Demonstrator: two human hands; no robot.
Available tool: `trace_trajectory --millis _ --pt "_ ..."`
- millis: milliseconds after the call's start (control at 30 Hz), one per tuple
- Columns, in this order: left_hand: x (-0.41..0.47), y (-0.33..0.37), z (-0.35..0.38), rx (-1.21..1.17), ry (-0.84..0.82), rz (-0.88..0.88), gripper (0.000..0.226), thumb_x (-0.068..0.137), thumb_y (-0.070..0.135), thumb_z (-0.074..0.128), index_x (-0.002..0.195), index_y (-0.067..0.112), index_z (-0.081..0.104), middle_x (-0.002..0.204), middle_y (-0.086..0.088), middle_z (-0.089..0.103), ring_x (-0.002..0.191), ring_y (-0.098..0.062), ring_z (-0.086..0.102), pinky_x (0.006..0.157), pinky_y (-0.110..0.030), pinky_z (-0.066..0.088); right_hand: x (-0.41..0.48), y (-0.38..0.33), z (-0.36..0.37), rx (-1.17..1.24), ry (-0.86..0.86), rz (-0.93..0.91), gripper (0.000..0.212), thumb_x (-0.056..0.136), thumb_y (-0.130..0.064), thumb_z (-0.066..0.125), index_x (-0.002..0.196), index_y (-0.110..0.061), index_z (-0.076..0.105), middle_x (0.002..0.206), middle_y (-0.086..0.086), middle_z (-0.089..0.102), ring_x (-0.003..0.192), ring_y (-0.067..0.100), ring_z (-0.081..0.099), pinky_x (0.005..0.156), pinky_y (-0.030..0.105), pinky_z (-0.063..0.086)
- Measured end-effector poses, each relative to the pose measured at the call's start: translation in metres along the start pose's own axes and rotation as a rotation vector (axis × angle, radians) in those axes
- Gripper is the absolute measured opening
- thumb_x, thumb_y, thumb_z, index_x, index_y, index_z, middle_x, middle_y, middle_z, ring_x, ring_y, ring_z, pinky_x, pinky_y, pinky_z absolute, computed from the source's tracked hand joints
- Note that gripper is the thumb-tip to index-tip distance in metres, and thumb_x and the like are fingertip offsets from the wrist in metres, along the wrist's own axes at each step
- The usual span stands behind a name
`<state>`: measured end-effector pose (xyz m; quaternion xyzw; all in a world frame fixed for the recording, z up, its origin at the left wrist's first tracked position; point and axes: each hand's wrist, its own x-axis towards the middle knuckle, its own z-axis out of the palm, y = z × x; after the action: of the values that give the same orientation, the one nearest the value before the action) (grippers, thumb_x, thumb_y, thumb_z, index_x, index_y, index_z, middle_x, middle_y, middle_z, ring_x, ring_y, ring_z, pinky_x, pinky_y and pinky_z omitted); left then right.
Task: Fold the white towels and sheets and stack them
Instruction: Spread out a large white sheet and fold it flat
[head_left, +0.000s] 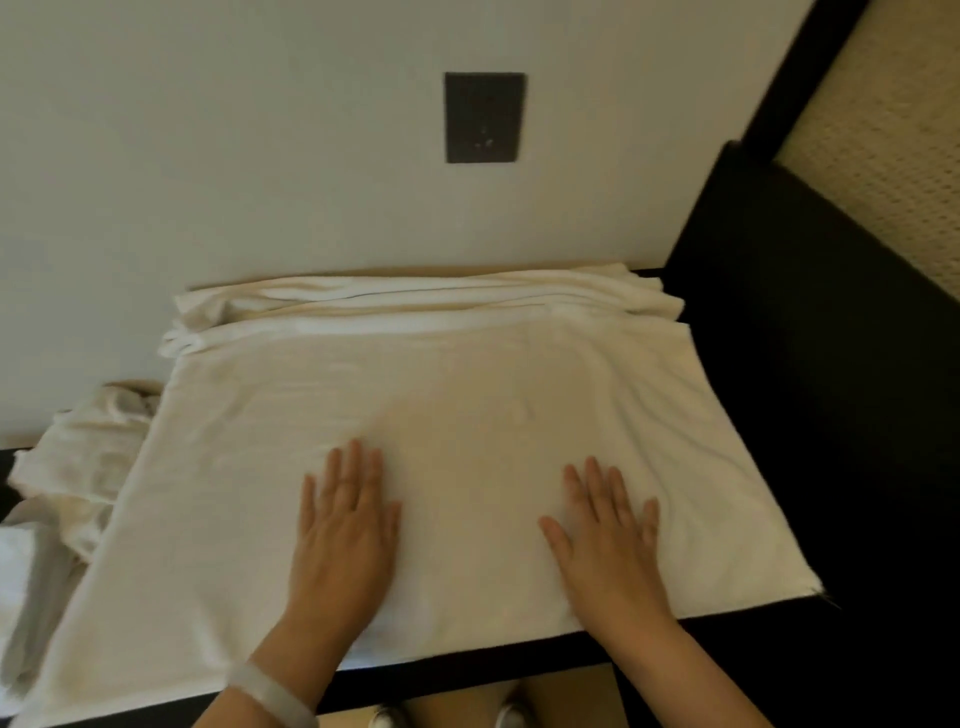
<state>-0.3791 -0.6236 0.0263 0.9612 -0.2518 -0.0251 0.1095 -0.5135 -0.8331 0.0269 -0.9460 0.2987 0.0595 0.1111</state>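
Note:
A large white towel (467, 395) lies spread flat over a dark table (519, 670), with its far edge bunched in folds (415, 301) against the wall. My left hand (343, 525) rests flat on the towel near its front, fingers spread, a pale bracelet on the wrist. A short way to the right, my right hand (605, 540) presses palm down on the same towel. Neither hand holds anything. Crumpled white linen (83, 467) lies at the left edge, partly under the towel.
A cream wall with a dark rectangular plate (484, 117) stands behind the table. A black piece of furniture (810, 364) borders the right side, with beige patterned carpet (893, 130) beyond it. More white cloth (21, 582) hangs at the far left.

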Motion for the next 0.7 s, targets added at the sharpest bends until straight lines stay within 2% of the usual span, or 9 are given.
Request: trace_trajectory --millis 100,200,300,367,433,500,567,633,700 --pt "0.015 0.066 0.014 0.010 -0.017 0.252 0.069 0.095 0.050 -0.001 0.156 0.019 0.007 0.162 -0.001 -0.003 0.151 -0.021 -0.006 0.122 -0.041 -0.007 0.018 -0.001 -0.005 0.046 0.101 -0.100 0.063 0.104 -0.047 0.017 0.158 -0.022 -0.003 0.166 0.000 -0.010 0.151 0.015 -0.014 0.121 0.045 -0.014" --pt "0.023 0.100 0.031 0.090 -0.059 0.280 0.068 0.093 0.054 -0.010 0.156 0.028 -0.008 0.159 0.004 -0.018 0.150 -0.019 -0.016 0.121 -0.040 -0.013 0.026 0.024 -0.004 0.002 0.106 -0.108 0.062 0.105 -0.045 0.017 0.158 -0.021 -0.005 0.166 -0.001 -0.010 0.151 0.013 -0.014 0.122 0.043 -0.013" --pt "0.023 0.099 0.039 0.117 -0.040 0.258 0.070 0.091 0.054 -0.008 0.157 0.030 -0.002 0.163 0.005 -0.009 0.151 -0.018 -0.010 0.123 -0.043 -0.006 0.015 0.075 -0.001 0.002 0.131 -0.016 0.063 0.102 -0.050 0.011 0.157 -0.025 -0.006 0.165 -0.005 -0.009 0.151 0.011 -0.014 0.121 0.041 -0.014" --pt "0.022 0.097 0.039 0.072 -0.036 0.261 0.069 0.094 0.053 -0.001 0.157 0.028 0.008 0.164 0.003 0.001 0.151 -0.019 -0.003 0.123 -0.044 0.000 0.003 0.112 -0.006 -0.015 0.156 0.107 0.069 0.095 -0.057 -0.003 0.157 -0.025 -0.009 0.165 -0.005 -0.009 0.151 0.011 -0.014 0.122 0.042 -0.012" --pt "0.022 0.098 0.038 0.048 -0.036 0.258 0.067 0.095 0.052 0.004 0.157 0.027 0.012 0.164 0.003 0.005 0.151 -0.019 0.001 0.123 -0.045 0.004 -0.003 0.139 -0.012 -0.043 0.128 0.215 0.079 0.087 -0.062 -0.012 0.156 -0.024 -0.013 0.165 -0.003 -0.012 0.151 0.017 -0.015 0.122 0.046 -0.009" --pt "0.022 0.099 0.039 0.051 -0.037 0.256 0.067 0.095 0.052 0.004 0.157 0.027 0.011 0.164 0.003 0.004 0.151 -0.019 0.001 0.123 -0.045 0.004 -0.001 0.146 -0.018 -0.055 0.094 0.279 0.082 0.085 -0.064 -0.012 0.156 -0.023 -0.013 0.165 0.000 -0.014 0.151 0.024 -0.015 0.121 0.052 -0.009" --pt "0.021 0.098 0.040 0.075 -0.039 0.255 0.068 0.095 0.053 0.000 0.157 0.028 0.006 0.164 0.004 0.000 0.151 -0.018 -0.003 0.123 -0.043 0.001 0.006 0.134 -0.020 -0.052 0.135 0.237 0.078 0.092 -0.062 -0.002 0.157 -0.019 -0.008 0.165 0.003 -0.011 0.151 0.024 -0.015 0.120 0.052 -0.014" --pt "0.022 0.096 0.042 0.077 -0.026 0.256 0.068 0.095 0.053 0.000 0.157 0.028 0.007 0.164 0.004 0.001 0.152 -0.018 -0.002 0.123 -0.043 0.002 0.009 0.120 -0.015 -0.024 0.165 0.103 0.073 0.098 -0.058 0.008 0.157 -0.019 -0.007 0.165 -0.001 -0.011 0.150 0.015 -0.018 0.119 0.046 -0.019" --pt "0.023 0.096 0.041 0.059 -0.030 0.258 0.067 0.096 0.053 0.002 0.157 0.028 0.009 0.164 0.004 0.003 0.152 -0.018 0.000 0.123 -0.044 0.004 0.007 0.118 -0.009 -0.002 0.138 0.039 0.071 0.097 -0.058 0.003 0.157 -0.022 -0.008 0.165 -0.004 -0.012 0.149 0.009 -0.019 0.120 0.041 -0.018"
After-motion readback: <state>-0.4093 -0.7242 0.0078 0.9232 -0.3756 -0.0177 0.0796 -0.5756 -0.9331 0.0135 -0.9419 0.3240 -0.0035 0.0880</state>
